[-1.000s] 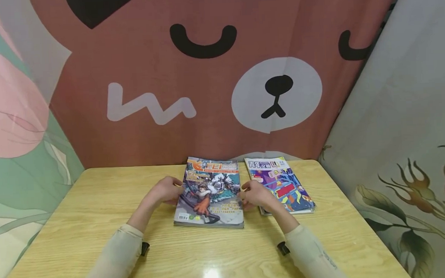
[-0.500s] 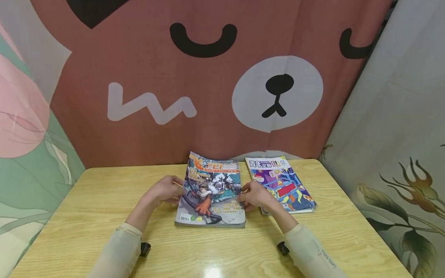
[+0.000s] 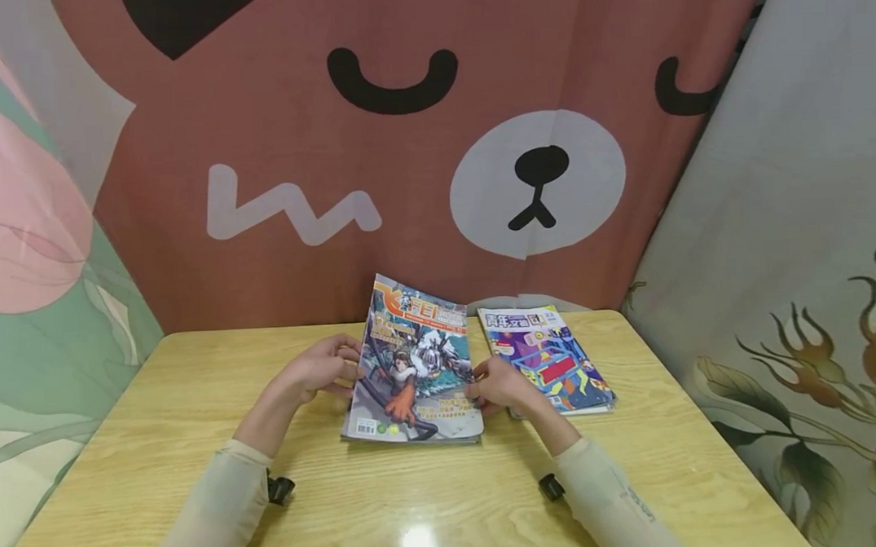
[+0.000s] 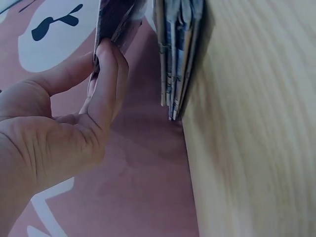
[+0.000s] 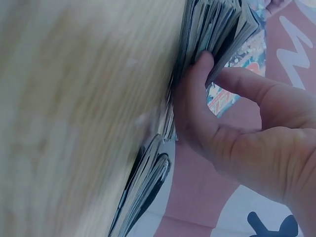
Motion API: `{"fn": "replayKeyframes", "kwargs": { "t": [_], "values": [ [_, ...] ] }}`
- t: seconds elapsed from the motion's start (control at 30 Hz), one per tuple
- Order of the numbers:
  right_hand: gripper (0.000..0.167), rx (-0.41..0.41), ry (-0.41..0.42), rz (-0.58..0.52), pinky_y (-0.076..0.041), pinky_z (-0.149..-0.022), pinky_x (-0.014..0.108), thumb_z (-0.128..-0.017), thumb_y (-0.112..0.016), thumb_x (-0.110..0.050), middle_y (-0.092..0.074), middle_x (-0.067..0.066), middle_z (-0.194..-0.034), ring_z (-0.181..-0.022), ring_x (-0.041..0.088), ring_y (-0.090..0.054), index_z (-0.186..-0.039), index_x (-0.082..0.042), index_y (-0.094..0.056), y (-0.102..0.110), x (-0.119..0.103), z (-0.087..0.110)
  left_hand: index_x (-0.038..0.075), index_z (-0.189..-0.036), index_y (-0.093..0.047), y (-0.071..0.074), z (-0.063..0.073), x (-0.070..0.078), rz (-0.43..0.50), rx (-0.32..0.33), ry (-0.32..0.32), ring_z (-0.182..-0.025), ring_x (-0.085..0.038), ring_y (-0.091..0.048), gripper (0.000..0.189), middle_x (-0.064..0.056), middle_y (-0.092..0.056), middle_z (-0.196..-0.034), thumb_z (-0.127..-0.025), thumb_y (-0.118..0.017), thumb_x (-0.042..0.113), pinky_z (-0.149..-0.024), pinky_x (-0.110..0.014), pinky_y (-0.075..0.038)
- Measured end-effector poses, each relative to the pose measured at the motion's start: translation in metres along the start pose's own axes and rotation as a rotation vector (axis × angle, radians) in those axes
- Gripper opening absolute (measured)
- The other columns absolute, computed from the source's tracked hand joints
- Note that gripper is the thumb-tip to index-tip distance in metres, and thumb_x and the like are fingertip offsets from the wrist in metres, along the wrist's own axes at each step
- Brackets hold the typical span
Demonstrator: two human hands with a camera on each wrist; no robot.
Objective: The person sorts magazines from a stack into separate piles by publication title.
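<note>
A magazine with an orange-lettered cover and an armed figure lies uppermost on a stack at the middle of the table, its far left side raised. My left hand pinches its left edge between thumb and fingers. In the left wrist view the lifted magazine stands apart from the several magazines beneath. At the right edge, my right hand pinches the magazine; in the right wrist view, its fingertips are against the page edges, above the rest of the stack.
Right of the stack lies a second pile of magazines with a purple cover, beside my right hand. The wooden table meets a reddish curtain with a bear face at its far edge. A grey floral curtain hangs at the right.
The top magazine's far left side has risen off the stack, tilting higher against the curtain. My left hand has moved slightly up with it; my right hand stays nearly in place.
</note>
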State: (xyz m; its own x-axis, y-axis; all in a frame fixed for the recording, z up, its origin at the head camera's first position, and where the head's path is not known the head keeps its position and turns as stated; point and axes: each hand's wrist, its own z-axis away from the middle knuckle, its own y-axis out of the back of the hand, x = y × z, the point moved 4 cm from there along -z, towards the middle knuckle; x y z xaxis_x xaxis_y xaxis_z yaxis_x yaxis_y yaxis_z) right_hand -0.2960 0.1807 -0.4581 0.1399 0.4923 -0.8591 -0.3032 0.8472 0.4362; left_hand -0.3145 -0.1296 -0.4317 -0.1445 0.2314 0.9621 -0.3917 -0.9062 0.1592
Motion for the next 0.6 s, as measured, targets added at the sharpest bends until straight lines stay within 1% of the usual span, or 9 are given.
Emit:
{"fn": "replayKeyframes", "kwargs": {
  "t": [0.2, 0.3, 0.37, 0.47, 0.6],
  "values": [
    [0.057, 0.011, 0.012, -0.048, -0.062, -0.068, 0.041, -0.087, -0.07, 0.008, -0.062, 0.02, -0.097, -0.075, 0.03, -0.066, -0.136, 0.023, -0.044, -0.003, -0.001, 0.004, -0.003, -0.126, -0.046, -0.001, 0.007, 0.009, 0.005, -0.002, -0.014, -0.087, -0.023, -0.058, 0.042, -0.017, -0.055, -0.11, -0.089, -0.063, -0.008, -0.072, -0.043, -0.06],
    [0.058, 0.023, 0.001, -0.076, -0.062, -0.07, 0.043, -0.087, -0.071, 0.007, -0.064, 0.021, -0.097, -0.074, 0.034, -0.068, -0.136, 0.02, -0.045, -0.001, -0.001, 0.006, -0.003, -0.126, -0.047, -0.001, 0.011, 0.012, 0.013, -0.005, -0.024, -0.087, -0.023, -0.059, 0.04, -0.016, -0.056, -0.109, -0.09, -0.064, -0.007, -0.072, -0.044, -0.06],
    [0.057, 0.03, -0.011, -0.091, -0.061, -0.072, 0.045, -0.087, -0.072, 0.006, -0.065, 0.02, -0.097, -0.074, 0.034, -0.069, -0.137, 0.017, -0.046, 0.002, -0.002, 0.008, -0.003, -0.127, -0.045, -0.001, 0.014, 0.016, 0.017, -0.021, -0.039, -0.088, -0.024, -0.059, 0.041, -0.017, -0.056, -0.111, -0.091, -0.065, -0.006, -0.073, -0.045, -0.06],
    [0.056, 0.035, -0.006, -0.122, -0.06, -0.077, 0.048, -0.088, -0.072, 0.004, -0.065, 0.02, -0.098, -0.076, 0.032, -0.069, -0.137, 0.013, -0.047, 0.007, -0.01, 0.013, -0.004, -0.129, -0.043, 0.002, 0.02, 0.019, 0.028, -0.036, -0.059, -0.091, -0.026, -0.06, 0.042, -0.02, -0.055, -0.116, -0.093, -0.065, -0.005, -0.076, -0.047, -0.06],
    [0.055, 0.024, 0.028, -0.177, -0.059, -0.082, 0.05, -0.089, -0.07, 0.006, -0.063, 0.021, -0.101, -0.083, 0.03, -0.068, -0.138, 0.012, -0.047, 0.009, -0.028, 0.019, -0.005, -0.134, -0.039, 0.014, 0.027, 0.021, 0.032, -0.033, -0.077, -0.096, -0.028, -0.062, 0.048, -0.023, -0.053, -0.123, -0.094, -0.064, -0.003, -0.08, -0.049, -0.059]
  ]
}}
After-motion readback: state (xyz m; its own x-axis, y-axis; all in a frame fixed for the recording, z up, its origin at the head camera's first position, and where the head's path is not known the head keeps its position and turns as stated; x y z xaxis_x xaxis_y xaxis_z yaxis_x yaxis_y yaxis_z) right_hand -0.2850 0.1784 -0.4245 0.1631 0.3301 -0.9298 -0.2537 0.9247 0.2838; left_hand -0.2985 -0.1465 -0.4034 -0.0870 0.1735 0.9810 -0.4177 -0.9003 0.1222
